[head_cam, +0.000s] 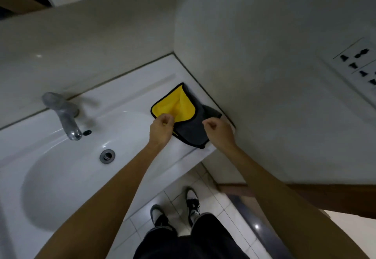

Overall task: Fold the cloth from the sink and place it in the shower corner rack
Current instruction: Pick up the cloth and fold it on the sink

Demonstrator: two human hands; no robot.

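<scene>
A yellow and grey cloth (pixel 184 114) with a black hem lies on the flat right ledge of the white sink (pixel 126 87), close to the wall corner. Part of it is turned over, showing yellow on the far left and grey on the near right. My left hand (pixel 161 127) pinches the near edge of the yellow part. My right hand (pixel 218 131) is closed at the cloth's right edge, over the grey side; its fingertips hide the exact grip. No shower rack is in view.
A metal tap (pixel 65 116) stands at the back left of the basin, above the drain (pixel 107 156). A wall (pixel 264 75) rises right of the ledge, carrying a socket plate (pixel 356 65). My shoes (pixel 175 207) stand on tiled floor below.
</scene>
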